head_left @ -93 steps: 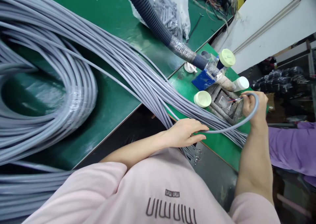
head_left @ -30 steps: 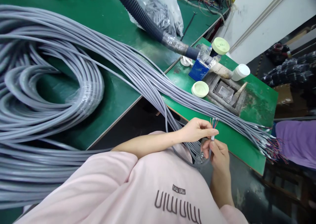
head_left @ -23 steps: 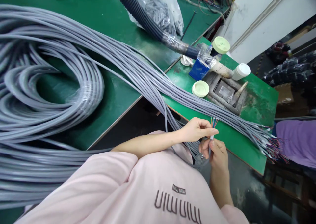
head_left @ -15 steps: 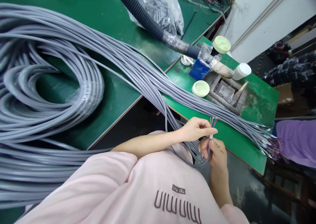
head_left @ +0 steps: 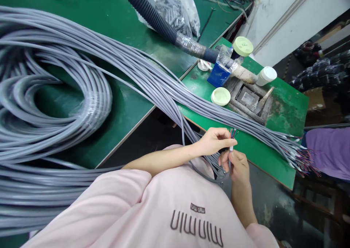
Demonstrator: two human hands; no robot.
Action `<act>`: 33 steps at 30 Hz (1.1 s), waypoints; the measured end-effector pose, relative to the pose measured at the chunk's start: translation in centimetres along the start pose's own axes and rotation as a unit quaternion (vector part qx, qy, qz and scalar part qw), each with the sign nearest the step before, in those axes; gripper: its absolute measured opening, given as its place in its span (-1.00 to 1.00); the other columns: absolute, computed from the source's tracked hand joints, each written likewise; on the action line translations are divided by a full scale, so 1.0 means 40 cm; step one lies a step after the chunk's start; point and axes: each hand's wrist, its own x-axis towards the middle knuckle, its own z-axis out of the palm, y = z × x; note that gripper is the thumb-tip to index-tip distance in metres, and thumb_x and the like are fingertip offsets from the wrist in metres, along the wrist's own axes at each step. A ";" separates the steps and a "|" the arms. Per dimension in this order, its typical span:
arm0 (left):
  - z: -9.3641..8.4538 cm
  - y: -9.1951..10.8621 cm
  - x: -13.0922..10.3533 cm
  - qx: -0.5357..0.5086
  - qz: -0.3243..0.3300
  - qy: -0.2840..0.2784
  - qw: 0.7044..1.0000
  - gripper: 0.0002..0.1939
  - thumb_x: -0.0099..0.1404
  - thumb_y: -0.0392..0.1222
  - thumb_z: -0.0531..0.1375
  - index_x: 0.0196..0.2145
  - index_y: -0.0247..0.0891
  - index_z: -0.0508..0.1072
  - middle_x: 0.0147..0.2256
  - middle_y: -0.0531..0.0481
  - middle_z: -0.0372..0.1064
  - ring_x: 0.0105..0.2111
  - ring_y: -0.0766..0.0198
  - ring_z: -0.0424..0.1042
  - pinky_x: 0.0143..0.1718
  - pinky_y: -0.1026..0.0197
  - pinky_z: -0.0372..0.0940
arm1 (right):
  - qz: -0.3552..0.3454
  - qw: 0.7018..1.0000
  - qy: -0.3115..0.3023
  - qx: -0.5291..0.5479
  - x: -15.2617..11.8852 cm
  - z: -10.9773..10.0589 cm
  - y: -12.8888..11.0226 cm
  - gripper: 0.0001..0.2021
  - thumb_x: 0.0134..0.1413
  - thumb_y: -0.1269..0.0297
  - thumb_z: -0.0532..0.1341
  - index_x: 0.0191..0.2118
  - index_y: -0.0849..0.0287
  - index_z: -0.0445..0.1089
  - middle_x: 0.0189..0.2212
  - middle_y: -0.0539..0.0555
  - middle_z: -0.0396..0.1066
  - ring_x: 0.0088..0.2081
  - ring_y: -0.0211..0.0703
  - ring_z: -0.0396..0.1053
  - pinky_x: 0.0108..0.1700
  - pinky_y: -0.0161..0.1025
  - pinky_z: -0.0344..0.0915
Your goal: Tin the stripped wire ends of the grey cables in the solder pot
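Note:
One grey cable (head_left: 230, 162) is held up in front of my chest, with a white band near its tip and several thin coloured wires (head_left: 233, 133) fanning out above. My right hand (head_left: 240, 165) is closed around the cable just below the band. At the wires' base, the thumb and fingers of my left hand (head_left: 217, 141) pinch together on them. The rest of this cable curves down toward my shirt. Beside my hands runs a long bundle of grey cables (head_left: 207, 111), whose stripped, coloured ends (head_left: 302, 160) reach past the right end of the bench.
A coiled grey cable stack (head_left: 95, 105) fills the left table. On the green bench (head_left: 290, 102) stand a solder pot (head_left: 247, 98), a pale green lid (head_left: 220, 96), a white jar (head_left: 266, 76) and a black extraction hose (head_left: 153, 16). A person in a purple sleeve (head_left: 328, 151) is at the right.
The coloured wires look turned and more spread between my left fingers. Both hands keep their hold, and the whole view has shifted slightly.

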 end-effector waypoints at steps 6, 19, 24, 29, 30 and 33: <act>-0.016 -0.008 0.006 0.224 0.144 -0.107 0.958 -0.65 0.26 0.06 0.22 -0.45 -0.32 0.47 -0.43 -0.07 0.43 -0.35 0.30 0.36 -0.26 0.25 0.26 | 0.017 0.985 0.039 -0.166 -0.055 -0.057 0.020 -0.62 0.23 0.04 0.08 -0.44 0.19 0.43 -0.69 -0.02 0.32 -0.61 -0.25 0.24 -0.46 -0.28 0.16; -0.084 -0.009 0.144 0.648 0.219 0.008 0.729 -0.69 0.38 -0.06 0.09 -0.04 -0.25 0.46 -0.12 -0.13 0.43 -0.11 0.09 0.29 -0.20 0.09 0.09 | 0.264 0.847 -0.063 -0.457 -0.265 -0.173 0.094 -0.55 0.22 -0.04 0.02 -0.48 0.17 0.42 -0.55 0.05 0.47 -0.47 -0.17 0.39 -0.36 -0.28 0.19; -0.080 -0.021 0.191 0.659 0.243 0.015 0.712 -0.78 0.35 -0.08 0.12 -0.22 -0.25 0.49 -0.24 -0.08 0.43 -0.20 0.12 0.30 -0.24 0.10 0.08 | 0.164 0.939 -0.064 -0.294 -0.135 -0.062 0.068 -0.68 0.22 0.09 0.10 -0.09 0.15 0.46 -0.38 0.08 0.53 -0.37 -0.16 0.46 -0.28 -0.24 0.32; -0.066 0.023 0.125 0.586 0.291 0.014 0.756 -0.80 0.37 -0.12 0.10 -0.22 -0.28 0.46 -0.25 -0.09 0.43 -0.23 0.19 0.33 -0.23 0.14 0.14 | -0.012 0.995 0.100 0.019 -0.019 -0.057 -0.001 -0.54 0.19 0.02 0.13 0.16 0.03 0.21 -0.16 0.11 0.51 -0.34 -0.16 0.51 -0.31 -0.17 0.43; -0.069 0.033 0.103 0.573 0.299 0.007 0.763 -0.81 0.36 -0.12 0.11 -0.22 -0.28 0.45 -0.25 -0.09 0.44 -0.23 0.20 0.34 -0.23 0.14 0.15 | -0.045 0.986 0.145 0.074 -0.005 -0.074 -0.022 -0.52 0.17 -0.02 0.14 0.16 0.01 0.20 -0.14 0.10 0.51 -0.33 -0.15 0.51 -0.34 -0.17 0.44; -0.089 0.044 0.041 0.539 0.313 -0.040 0.781 -0.84 0.32 -0.13 0.16 -0.26 -0.26 0.46 -0.30 -0.07 0.45 -0.28 0.23 0.35 -0.24 0.15 0.17 | -0.132 0.938 0.272 0.167 0.002 -0.137 -0.086 -0.59 0.18 -0.05 0.10 0.05 0.04 0.32 -0.19 0.07 0.52 -0.40 -0.21 0.48 -0.48 -0.27 0.37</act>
